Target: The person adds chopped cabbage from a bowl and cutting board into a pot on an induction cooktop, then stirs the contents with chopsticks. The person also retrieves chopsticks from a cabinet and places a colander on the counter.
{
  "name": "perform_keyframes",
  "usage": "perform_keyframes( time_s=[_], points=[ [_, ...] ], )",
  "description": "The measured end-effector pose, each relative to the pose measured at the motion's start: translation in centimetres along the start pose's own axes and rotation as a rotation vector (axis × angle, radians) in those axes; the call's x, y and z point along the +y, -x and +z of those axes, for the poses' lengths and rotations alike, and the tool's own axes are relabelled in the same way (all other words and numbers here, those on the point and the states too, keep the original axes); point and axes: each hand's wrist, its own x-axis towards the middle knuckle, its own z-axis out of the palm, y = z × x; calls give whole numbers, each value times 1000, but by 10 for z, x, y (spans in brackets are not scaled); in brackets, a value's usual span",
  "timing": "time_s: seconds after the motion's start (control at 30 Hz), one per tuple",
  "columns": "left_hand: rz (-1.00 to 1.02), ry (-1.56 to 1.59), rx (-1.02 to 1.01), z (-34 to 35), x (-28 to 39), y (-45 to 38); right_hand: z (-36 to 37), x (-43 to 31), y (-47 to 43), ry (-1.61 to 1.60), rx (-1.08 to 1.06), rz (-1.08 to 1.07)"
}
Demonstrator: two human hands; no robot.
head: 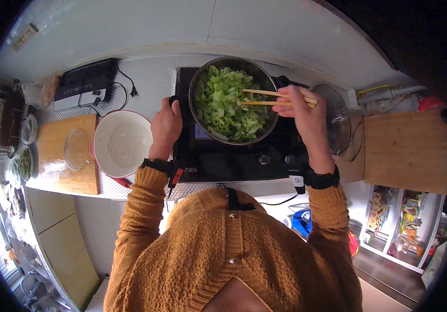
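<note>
A round pan (pixel 234 143) stands on a black glass cooktop (pixel 231 165), filled with chopped leafy greens (pixel 227 101). My left hand (pixel 167 126) grips the black pan handle (pixel 174 100) at the pan's left side. In my right hand (pixel 301 109) is a pair of wooden chopsticks (pixel 264 103), held slightly apart, their tips among the greens. The depth of the greens and the pan's bottom are hidden.
Left of the cooktop are a white colander with a red rim (pixel 123 144), a wooden cutting board (pixel 67 156) with a wire strainer (pixel 76 149) and a portable induction cooker (pixel 87 84). At right are a glass lid (pixel 334 121) and a brown board (pixel 407 150).
</note>
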Motion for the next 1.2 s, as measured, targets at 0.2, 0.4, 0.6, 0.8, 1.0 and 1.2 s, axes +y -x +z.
perform_keyframes(
  time_s=[0.2,0.4,0.6,0.8,1.0,1.2],
  points=[
    [78,9,41,5,-6,0,57,53,-7,184,-291,-65],
    [65,38,26,4,-7,0,7,61,-19,112,-192,94],
    [54,9,40,8,-7,-1,-22,6,-5,101,-134,141],
    [4,49,51,4,0,1,-58,-18,14,163,-38,206],
    [40,36,52,4,-4,0,-33,54,14,112,22,366],
    [88,140,51,1,-6,-1,0,102,20,-327,319,293]
  ],
)
